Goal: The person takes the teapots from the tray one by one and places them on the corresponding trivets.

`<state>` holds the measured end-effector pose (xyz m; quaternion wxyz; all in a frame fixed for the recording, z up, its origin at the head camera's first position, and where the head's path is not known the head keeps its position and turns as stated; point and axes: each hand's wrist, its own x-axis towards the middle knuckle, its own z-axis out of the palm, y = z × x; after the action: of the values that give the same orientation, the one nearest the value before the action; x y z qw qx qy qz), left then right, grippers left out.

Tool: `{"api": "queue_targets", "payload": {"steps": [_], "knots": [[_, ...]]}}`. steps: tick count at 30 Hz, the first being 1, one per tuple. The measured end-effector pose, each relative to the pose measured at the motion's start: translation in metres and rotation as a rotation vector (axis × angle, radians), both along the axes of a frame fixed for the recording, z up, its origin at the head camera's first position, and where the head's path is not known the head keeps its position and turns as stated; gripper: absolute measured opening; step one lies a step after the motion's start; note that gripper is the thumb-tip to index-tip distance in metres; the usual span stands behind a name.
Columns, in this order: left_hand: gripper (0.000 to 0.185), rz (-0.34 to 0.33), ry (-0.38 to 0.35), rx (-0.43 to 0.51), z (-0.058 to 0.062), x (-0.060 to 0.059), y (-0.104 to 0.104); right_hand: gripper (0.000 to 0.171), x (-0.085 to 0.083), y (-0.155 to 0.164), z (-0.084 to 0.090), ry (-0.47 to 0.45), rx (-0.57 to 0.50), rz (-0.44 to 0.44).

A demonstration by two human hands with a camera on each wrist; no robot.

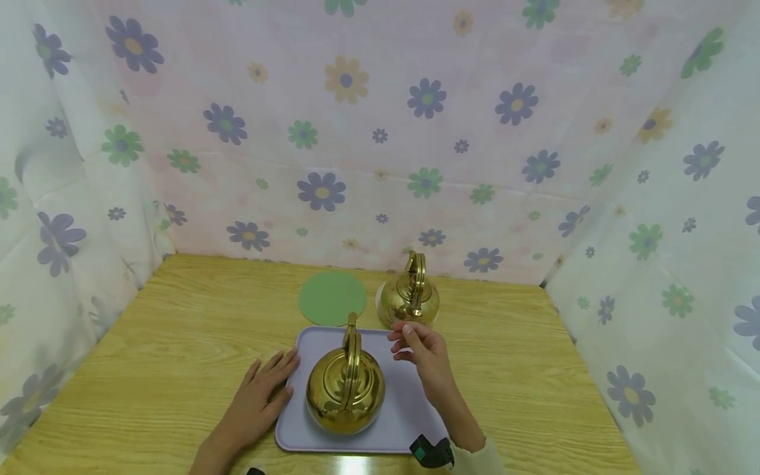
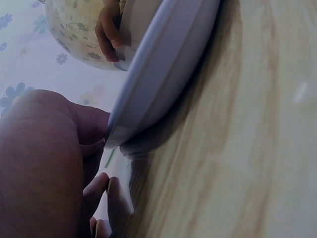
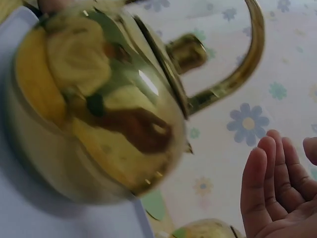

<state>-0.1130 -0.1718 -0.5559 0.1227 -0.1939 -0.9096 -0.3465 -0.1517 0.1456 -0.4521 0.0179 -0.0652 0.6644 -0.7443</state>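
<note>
from the head view, my left hand [image 1: 261,402] lies with its fingers relaxed and slightly spread, the tips at the near side of the tray [image 1: 404,425]. the front kettle [image 1: 341,402] stands upright on that tray, between my two sets of fingers. my right hand [image 1: 424,356] is above the tray's far corner, thumb close to the fingertips. just beyond those tips, off the tray, stands the back kettle [image 1: 410,300]; the green mat [image 1: 332,297] lies to its left, past the reach of my left fingers. i judge the work to be partway: one kettle is on the tray, one is outside it.

from the left wrist view, my thumb meets the tray's rim, while the other fingers sit farther along, low by the table [image 2: 237,134]. they clamp nothing that i can see.

from the right wrist view, my fingers lie together, gently bent, the thumb apart from them and nothing between. the front kettle is across from them, untouched by this hand, so any handling of it by these fingers is not under way.
</note>
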Motion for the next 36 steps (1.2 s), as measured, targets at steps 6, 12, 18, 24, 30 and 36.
{"api": "queue_targets", "payload": {"steps": [6, 12, 18, 24, 30, 36], "knots": [[0.050, -0.002, -0.003, 0.001, 0.000, 0.000, 0.000, 0.045, 0.013, -0.014, -0.006, -0.061, -0.036, 0.130], [0.050, 0.004, -0.019, -0.004, -0.001, -0.001, -0.001, 0.052, 0.024, -0.024, -0.009, -0.117, -0.086, 0.226], [0.050, 0.001, -0.014, -0.008, -0.002, -0.001, -0.001, 0.045, 0.036, -0.032, -0.007, -0.174, -0.132, 0.260], [0.050, 0.001, -0.029, -0.011, 0.000, -0.001, -0.001, 0.046, 0.045, -0.037, -0.002, -0.235, -0.162, 0.239], [0.050, 0.000, -0.023, -0.008, 0.000, -0.001, -0.001, 0.047, 0.049, -0.039, 0.003, -0.239, -0.229, 0.298], [0.050, 0.000, -0.032, 0.000, 0.000, -0.001, -0.001, 0.063, 0.049, -0.044, 0.005, -0.183, -0.279, 0.426]]}}
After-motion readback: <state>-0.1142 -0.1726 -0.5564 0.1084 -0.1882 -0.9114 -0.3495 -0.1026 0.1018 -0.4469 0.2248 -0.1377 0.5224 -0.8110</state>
